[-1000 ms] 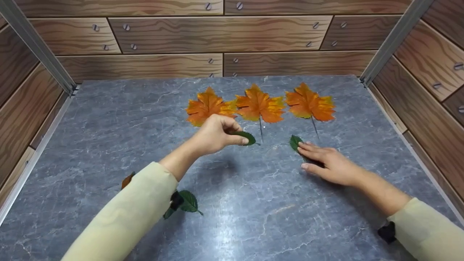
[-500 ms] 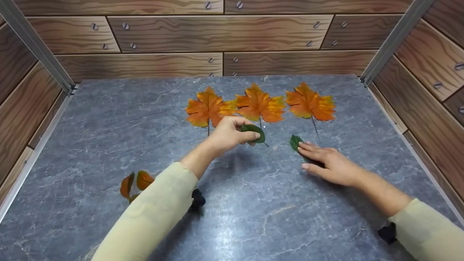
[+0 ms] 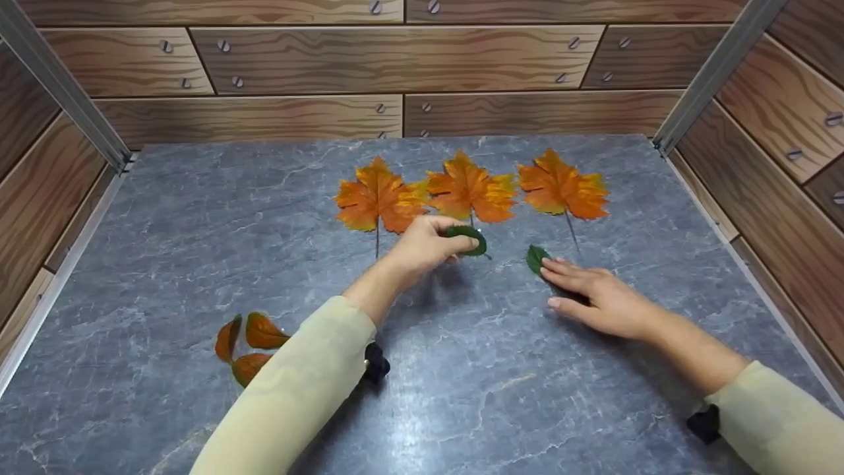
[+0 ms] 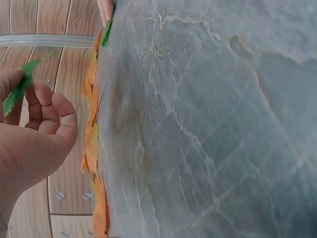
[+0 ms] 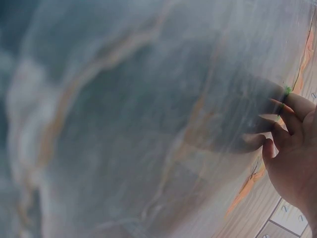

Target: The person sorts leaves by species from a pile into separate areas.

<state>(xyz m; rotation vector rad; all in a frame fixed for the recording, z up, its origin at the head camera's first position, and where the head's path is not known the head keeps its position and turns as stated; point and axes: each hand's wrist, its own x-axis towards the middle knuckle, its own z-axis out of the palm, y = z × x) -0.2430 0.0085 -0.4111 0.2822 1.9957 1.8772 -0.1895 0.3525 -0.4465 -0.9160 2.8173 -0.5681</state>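
Note:
My left hand (image 3: pixel 422 249) pinches a green serrated leaf (image 3: pixel 465 233) between thumb and fingers, held above the table below the middle maple leaf. In the left wrist view that leaf (image 4: pixel 19 91) stands up from the fingertips. My right hand (image 3: pixel 601 301) rests on the table, fingers extended, with its fingertips on another green leaf (image 3: pixel 536 257); part of that leaf is hidden under them. Three orange maple leaves lie in a row at the back: a left one (image 3: pixel 372 198), a middle one (image 3: pixel 469 188) and a right one (image 3: pixel 562 185).
At the left lie several brown-green leaves, among them an upper one (image 3: pixel 265 331), partly covered by my left sleeve (image 3: pixel 297 389). The grey marbled table (image 3: pixel 165 231) is bordered by wood-patterned walls (image 3: pixel 395 59) at the back and sides.
My left hand has moved right with its green leaf, from below the left maple leaf to below the middle one. More brown-green leaves show beside the sleeve. The right hand stays put.

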